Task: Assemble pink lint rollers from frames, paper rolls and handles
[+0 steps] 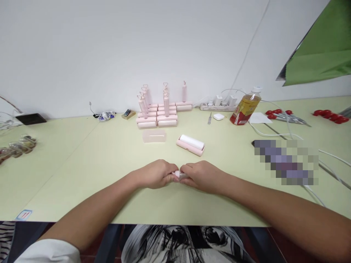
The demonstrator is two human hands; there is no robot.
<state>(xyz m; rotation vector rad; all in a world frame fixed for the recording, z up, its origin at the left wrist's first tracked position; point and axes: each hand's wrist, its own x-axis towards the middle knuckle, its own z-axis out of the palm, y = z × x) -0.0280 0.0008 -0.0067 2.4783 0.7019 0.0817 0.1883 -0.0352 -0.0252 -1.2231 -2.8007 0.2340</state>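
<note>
Both of my hands meet over the table's near half. My left hand point(160, 174) pinches the light pink end of a small tube point(181, 175), and my right hand point(203, 176) is closed around its greyish, see-through part. Fingers cover most of the tube. Just beyond them lies an open pink case holding a white roller point(191, 144). To its left is a clear pink cover point(154, 136), lying apart from the case. Farther back, pink cases with white rollers point(157, 121) sit in rows, and several pink tubes with loop tops point(166, 105) stand upright on them.
A drink bottle point(245, 106) stands at right, near a power strip point(218, 106). Red-handled tools point(285, 116) and white cables lie beyond a pixelated item point(283, 162). A black phone-like device point(31, 118) and wrapped items point(18, 148) are at far left.
</note>
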